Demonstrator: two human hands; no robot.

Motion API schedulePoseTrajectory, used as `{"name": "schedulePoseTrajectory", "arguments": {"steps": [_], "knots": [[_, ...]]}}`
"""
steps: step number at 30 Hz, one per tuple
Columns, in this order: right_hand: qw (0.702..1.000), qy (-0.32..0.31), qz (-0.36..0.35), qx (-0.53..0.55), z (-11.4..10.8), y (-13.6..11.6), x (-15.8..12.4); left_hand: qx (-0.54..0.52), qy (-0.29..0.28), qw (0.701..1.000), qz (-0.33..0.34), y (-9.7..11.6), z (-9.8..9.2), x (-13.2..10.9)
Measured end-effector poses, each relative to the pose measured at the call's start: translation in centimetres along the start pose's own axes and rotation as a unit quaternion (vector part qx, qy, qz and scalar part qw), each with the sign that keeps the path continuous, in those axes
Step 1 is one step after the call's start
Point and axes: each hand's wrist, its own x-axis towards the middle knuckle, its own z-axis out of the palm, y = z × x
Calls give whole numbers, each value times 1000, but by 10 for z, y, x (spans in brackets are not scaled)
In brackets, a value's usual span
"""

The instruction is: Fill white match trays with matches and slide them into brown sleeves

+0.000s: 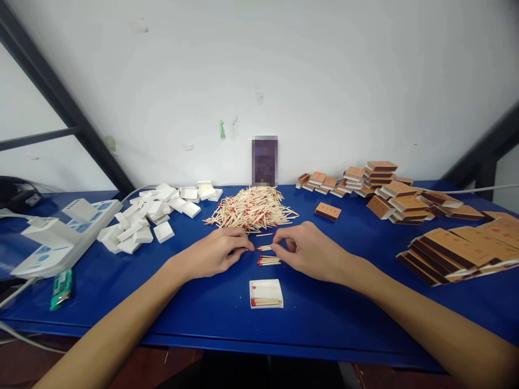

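My right hand (304,248) pinches thumb and forefinger at the plain ends of a few matches (264,248) on the blue table. Facing it, my left hand (221,251) has its fingers curled together, the tips close to the red heads of those matches; what they hold, if anything, is hidden. A single match (264,234) lies just beyond. Closer to me is a small row of matches (270,260), heads to the left. Below that sits an open white matchbox tray (266,286) with several matches along its near side. Behind my hands rises a large match pile (253,208).
White empty trays (141,216) are heaped at left, near a power strip (68,237) and a green packet (62,289). One matchbox sleeve (328,211) lies apart; stacked sleeves (405,202) and a row of sleeves (450,248) are at right. A wall stands behind.
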Motion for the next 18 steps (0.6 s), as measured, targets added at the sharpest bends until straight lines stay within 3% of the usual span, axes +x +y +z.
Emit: {"name": "schedulePoseTrajectory", "arguments": {"steps": [6, 10, 14, 18], "knots": [[999, 0, -31, 17, 9, 7, 3, -20, -11, 999, -26, 1, -2, 1], [997, 41, -61, 39, 15, 9, 5, -35, 13, 999, -33, 1, 1, 1], [992, 99, -22, 78, 15, 4, 3, -120, 130, 984, -32, 4, 7, 5], [979, 107, 0, 176, 13, -10, 0, -263, 247, 932, -39, 13, 14, 14]]}}
